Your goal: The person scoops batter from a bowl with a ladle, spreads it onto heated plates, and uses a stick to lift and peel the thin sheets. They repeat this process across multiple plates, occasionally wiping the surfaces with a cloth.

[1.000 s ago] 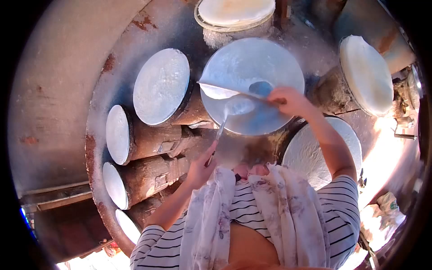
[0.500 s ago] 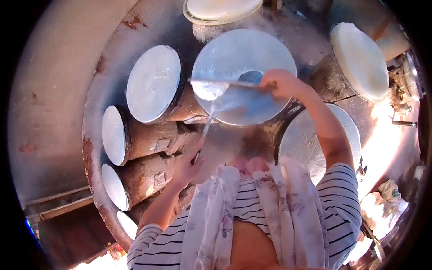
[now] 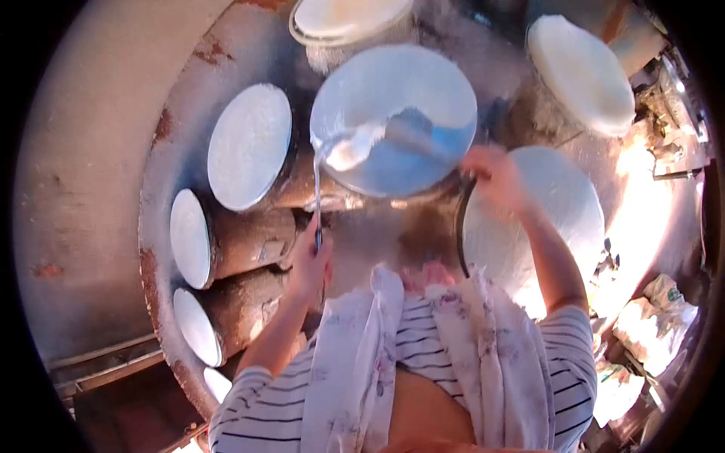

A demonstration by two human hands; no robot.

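A round steaming plate (image 3: pixel 393 98) is seen at centre, a thin white sheet (image 3: pixel 351 151) lifted off its lower left edge. Below it, a thin stick (image 3: pixel 317 200) is clenched by the left hand (image 3: pixel 310 260). At the plate's lower right edge, the right hand (image 3: pixel 492 175) is seen; its grip cannot be told.

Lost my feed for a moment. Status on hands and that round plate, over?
Left hand grips thin tool, tip at round plate edge. Right hand at plate's right rim, grip unclear. Sheet lifting off. Nothing in the way.
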